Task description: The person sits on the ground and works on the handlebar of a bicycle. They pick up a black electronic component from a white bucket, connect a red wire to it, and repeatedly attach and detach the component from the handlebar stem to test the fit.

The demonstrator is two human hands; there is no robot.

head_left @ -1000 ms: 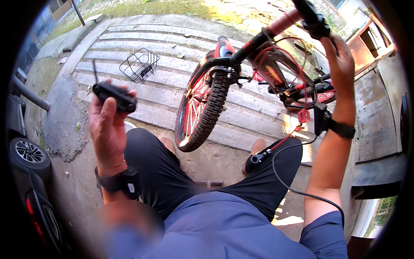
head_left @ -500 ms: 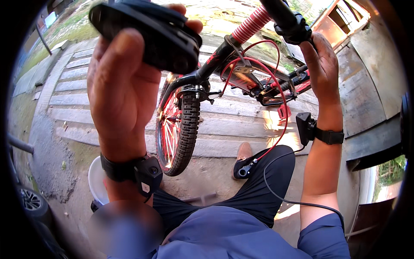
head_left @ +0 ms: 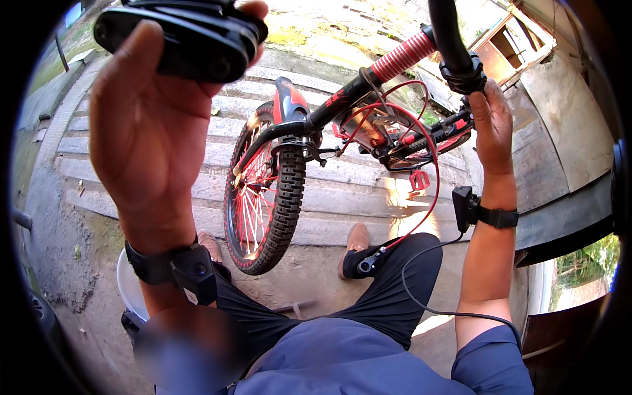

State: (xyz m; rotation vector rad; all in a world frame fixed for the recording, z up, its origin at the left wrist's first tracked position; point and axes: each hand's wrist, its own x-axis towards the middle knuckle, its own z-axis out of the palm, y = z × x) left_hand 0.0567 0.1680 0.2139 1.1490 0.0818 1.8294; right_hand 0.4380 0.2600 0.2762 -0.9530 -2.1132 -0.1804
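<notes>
Two hands are busy at once: the left hand (head_left: 155, 131) is raised near the camera with its fingers (head_left: 247, 13) clamped around a flat black tool (head_left: 181, 36), thumb along the near edge, while the right hand (head_left: 492, 125) sits far right on the bicycle (head_left: 309, 138), its fingers wrapped at the black handlebar (head_left: 454, 39) just below the clamp. The bicycle stands with its front wheel (head_left: 266, 204) pointing down toward the person's legs, and the red-ribbed grip (head_left: 401, 56) lies left of the right hand. To handle this well, I judge the right hand should keep the bar steady so the wheel does not swing, and the left should bring the tool in slowly along a line clear of the looping red cable (head_left: 428, 164), which curls close under the bar and could snag. Room for moving is best on the left, over the bare ground and the pale concrete steps (head_left: 131, 178); the right side is hemmed by a wooden wall (head_left: 566, 131). A white bucket (head_left: 130, 289) sits near the left knee, and a black cord (head_left: 421, 296) trails across the lap, so low sweeps there need care.
</notes>
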